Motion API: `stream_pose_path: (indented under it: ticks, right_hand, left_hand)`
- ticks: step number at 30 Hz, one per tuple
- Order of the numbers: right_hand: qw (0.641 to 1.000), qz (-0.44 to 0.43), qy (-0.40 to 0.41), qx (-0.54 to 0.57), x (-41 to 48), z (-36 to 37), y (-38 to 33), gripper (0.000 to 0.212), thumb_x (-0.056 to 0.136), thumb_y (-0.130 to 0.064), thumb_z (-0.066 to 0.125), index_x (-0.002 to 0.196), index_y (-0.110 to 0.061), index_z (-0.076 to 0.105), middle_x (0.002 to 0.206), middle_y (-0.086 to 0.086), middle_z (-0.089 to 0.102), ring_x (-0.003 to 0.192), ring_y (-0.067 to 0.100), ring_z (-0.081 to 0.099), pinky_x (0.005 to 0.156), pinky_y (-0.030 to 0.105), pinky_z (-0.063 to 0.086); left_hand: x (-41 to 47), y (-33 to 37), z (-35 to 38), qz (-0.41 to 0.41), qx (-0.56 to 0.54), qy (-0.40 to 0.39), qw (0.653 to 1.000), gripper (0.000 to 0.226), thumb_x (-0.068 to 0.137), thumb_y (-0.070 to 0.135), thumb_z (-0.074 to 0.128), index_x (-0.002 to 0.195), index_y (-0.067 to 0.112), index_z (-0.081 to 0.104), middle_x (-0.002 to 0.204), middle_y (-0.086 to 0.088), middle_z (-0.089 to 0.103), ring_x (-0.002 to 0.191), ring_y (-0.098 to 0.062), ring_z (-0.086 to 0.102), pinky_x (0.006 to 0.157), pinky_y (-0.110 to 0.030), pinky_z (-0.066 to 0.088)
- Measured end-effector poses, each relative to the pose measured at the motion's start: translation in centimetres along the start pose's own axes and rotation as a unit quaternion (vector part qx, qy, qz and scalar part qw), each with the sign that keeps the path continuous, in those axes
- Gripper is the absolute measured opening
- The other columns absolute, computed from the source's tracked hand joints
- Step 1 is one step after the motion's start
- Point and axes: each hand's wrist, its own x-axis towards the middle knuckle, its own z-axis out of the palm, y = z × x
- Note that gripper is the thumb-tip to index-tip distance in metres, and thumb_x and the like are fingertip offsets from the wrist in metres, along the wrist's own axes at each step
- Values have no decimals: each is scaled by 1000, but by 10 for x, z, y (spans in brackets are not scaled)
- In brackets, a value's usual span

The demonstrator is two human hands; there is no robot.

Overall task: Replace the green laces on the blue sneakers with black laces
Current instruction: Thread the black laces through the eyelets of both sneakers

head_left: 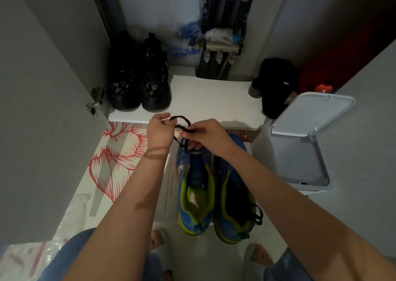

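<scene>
Black lace [185,119] stretches between gripping fingers of left hand [159,134] and right hand [207,134] (above blue sneakers [196,186]).

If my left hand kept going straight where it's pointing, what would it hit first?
Probably the front edge of the white shelf, beside the black sneaker; depth is unclear, so the left hand may pass above.

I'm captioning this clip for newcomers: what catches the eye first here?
At the centre the left hand and right hand hold a black lace that runs down into one of the blue sneakers on the floor. Beyond them black shoes stand on a white shelf at the left, and a white bin with its lid open stands at the right.
</scene>
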Motion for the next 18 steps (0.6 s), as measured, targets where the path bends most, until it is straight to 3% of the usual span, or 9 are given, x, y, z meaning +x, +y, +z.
stream_pose_path:
  ticks: [3,6,8,10,13,15,16,18]
  right_hand:
    - [998,-44,-24,21,-6,-8,-14,14,85,-16,67,94,-6,71,95,19,71,87,24,65,85,31,49]
    - [988,-65,-87,110,-16,-17,-31,9,88,-13,63,95,-7,67,83,10,70,88,24,67,97,42,48]
    - [975,-58,-172,127,-22,-21,-39,11,91,-7,58,101,-8,62,81,8,68,81,22,66,94,46,50]
    - [953,-47,-299,12,-32,-18,-44,13,93,-12,55,102,-13,64,86,1,69,85,17,65,94,41,50]
    - [859,-28,-451,-240,-47,10,-40,24,94,-22,56,112,-10,67,102,4,69,97,18,62,91,32,49]
    - [817,-7,-469,-335,-57,33,-31,29,94,-23,55,118,-9,64,116,7,64,99,18,58,86,22,48]
    - [817,-14,-451,-360,-58,41,-27,30,94,-21,54,120,-8,62,121,6,61,98,15,55,79,17,45]
    - [862,-44,-356,-358,-51,42,-28,29,96,-16,50,122,-10,60,123,5,57,102,14,53,81,16,38]
  left_hand:
    - [2,5,-3,9,-33,-11,999,35,94,-1,45,127,3,52,123,-14,58,113,-24,56,100,-31,44]
    - [6,24,-11,-18,-132,-28,991,41,91,0,41,129,9,53,110,-4,62,93,-12,55,78,-14,45]
    - [10,30,-16,-39,-199,-56,978,46,89,3,36,132,9,51,106,-1,62,84,-10,50,78,-20,40]
    - [11,28,-18,-50,-223,-47,972,40,95,14,33,130,9,53,94,2,63,69,-7,46,69,-18,38]
    - [10,22,-15,0,-149,-7,989,34,99,11,39,129,5,53,100,-5,62,67,-7,51,56,-7,44]
    - [8,23,-11,40,-140,-21,989,33,98,2,39,129,2,51,103,-6,61,69,-7,56,56,-2,45]
    - [7,25,-9,51,-143,-38,988,33,98,0,38,128,3,51,101,-4,62,69,-7,58,59,-5,48]
    - [3,30,-5,72,-153,-77,983,33,98,-2,36,126,4,52,96,-1,62,68,-9,58,64,-16,54]
